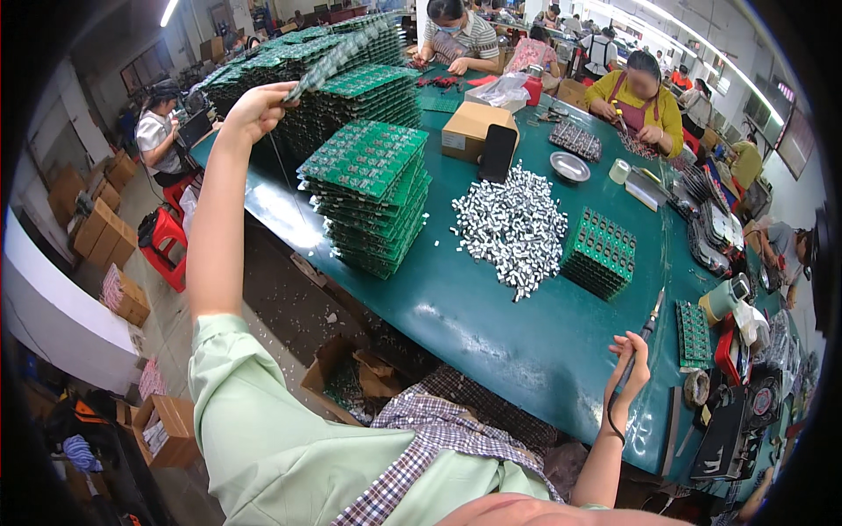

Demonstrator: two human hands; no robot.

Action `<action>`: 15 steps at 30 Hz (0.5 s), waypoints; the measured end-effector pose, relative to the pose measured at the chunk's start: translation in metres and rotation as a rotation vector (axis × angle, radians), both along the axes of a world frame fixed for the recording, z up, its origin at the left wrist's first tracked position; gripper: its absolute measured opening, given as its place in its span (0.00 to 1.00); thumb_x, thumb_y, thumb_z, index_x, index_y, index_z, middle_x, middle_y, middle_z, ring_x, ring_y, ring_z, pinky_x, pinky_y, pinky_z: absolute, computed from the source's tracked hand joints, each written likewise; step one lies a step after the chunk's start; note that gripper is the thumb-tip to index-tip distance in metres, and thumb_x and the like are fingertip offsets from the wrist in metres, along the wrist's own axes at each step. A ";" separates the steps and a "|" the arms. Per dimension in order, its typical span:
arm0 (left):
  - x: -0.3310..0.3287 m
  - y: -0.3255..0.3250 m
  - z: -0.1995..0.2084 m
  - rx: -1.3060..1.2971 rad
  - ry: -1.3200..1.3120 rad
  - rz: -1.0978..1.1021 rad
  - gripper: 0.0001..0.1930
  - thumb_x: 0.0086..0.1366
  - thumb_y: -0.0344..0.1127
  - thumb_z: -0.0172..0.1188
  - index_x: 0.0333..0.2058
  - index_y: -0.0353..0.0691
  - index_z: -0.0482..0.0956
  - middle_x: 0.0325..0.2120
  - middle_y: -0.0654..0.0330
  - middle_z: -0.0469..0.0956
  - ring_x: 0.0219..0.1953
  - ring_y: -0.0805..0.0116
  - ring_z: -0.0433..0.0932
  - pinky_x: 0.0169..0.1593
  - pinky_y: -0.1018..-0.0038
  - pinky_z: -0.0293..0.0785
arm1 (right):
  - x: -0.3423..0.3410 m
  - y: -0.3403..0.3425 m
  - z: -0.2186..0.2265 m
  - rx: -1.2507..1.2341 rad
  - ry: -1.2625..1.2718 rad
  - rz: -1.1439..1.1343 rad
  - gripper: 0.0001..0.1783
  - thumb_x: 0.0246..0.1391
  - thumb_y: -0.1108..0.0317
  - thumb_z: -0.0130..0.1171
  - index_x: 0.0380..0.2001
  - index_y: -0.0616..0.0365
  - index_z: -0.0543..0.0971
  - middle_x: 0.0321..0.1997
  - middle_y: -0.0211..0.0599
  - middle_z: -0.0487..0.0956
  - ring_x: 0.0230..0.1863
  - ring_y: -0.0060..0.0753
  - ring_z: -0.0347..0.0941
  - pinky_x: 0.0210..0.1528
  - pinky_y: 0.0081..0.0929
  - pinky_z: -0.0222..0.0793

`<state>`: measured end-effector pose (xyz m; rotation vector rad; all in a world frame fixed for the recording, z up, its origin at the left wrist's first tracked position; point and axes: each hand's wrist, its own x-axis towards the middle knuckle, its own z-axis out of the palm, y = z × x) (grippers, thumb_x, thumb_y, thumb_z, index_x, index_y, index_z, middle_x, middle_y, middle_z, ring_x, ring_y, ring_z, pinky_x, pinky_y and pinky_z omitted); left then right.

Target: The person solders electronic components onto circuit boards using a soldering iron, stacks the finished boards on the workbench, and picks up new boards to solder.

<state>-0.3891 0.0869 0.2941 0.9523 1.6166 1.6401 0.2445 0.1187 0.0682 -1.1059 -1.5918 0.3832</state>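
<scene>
My left hand [254,114] is raised at the far left, its fingers closed on the edge of a blurred circuit board panel [338,57]. That panel is tilted above tall stacks of boards. A nearer stack of green circuit boards [364,167] stands below and right of this hand. My right hand [630,366] grips a soldering iron [651,323], its tip pointing up and away over the table and its cord hanging beside my wrist. Beyond the iron are a smaller board stack [603,250] and a loose pile of small silver-white parts [513,226].
On the green table [491,333] stand a cardboard box [474,127], a black phone [497,153], a round metal dish [570,167] and a single green panel [693,333]. At right sits a solder-wire-like roll [696,387]. Co-workers sit across the table. Red stools [162,245] and cartons stand at left.
</scene>
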 end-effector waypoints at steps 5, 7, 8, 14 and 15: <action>-0.046 0.053 0.027 -0.046 -0.030 0.102 0.16 0.64 0.24 0.47 0.51 0.40 0.71 0.31 0.59 0.75 0.12 0.86 0.53 0.11 0.89 0.48 | -0.007 0.002 0.001 -0.016 -0.027 -0.040 0.08 0.63 0.74 0.48 0.41 0.62 0.75 0.32 0.40 0.80 0.29 0.25 0.77 0.35 0.22 0.73; -0.059 0.076 0.019 -0.077 -0.021 0.108 0.16 0.65 0.25 0.47 0.50 0.41 0.73 0.30 0.60 0.75 0.12 0.85 0.52 0.12 0.88 0.48 | -0.008 0.001 0.002 -0.021 -0.033 -0.051 0.08 0.63 0.73 0.48 0.40 0.62 0.75 0.32 0.40 0.80 0.29 0.25 0.77 0.35 0.22 0.72; -0.060 0.091 0.013 -0.147 0.000 0.118 0.16 0.65 0.26 0.47 0.51 0.42 0.74 0.29 0.61 0.75 0.12 0.84 0.52 0.12 0.86 0.48 | -0.007 0.001 0.002 -0.032 -0.053 -0.069 0.07 0.62 0.74 0.48 0.40 0.62 0.76 0.32 0.40 0.80 0.30 0.25 0.76 0.34 0.21 0.72; -0.136 0.152 -0.034 -0.068 0.421 0.087 0.10 0.58 0.36 0.61 0.38 0.40 0.82 0.17 0.67 0.71 0.11 0.80 0.58 0.13 0.79 0.48 | 0.003 0.038 -0.006 -0.151 0.201 0.078 0.13 0.58 0.75 0.48 0.44 0.58 0.78 0.30 0.32 0.77 0.28 0.20 0.68 0.38 0.22 0.67; -0.166 0.150 -0.039 -0.038 0.541 0.177 0.11 0.57 0.37 0.62 0.37 0.40 0.83 0.15 0.66 0.71 0.11 0.78 0.60 0.15 0.77 0.53 | -0.006 0.046 0.004 -0.125 0.208 0.124 0.14 0.58 0.75 0.48 0.44 0.56 0.79 0.28 0.30 0.76 0.26 0.17 0.65 0.34 0.20 0.64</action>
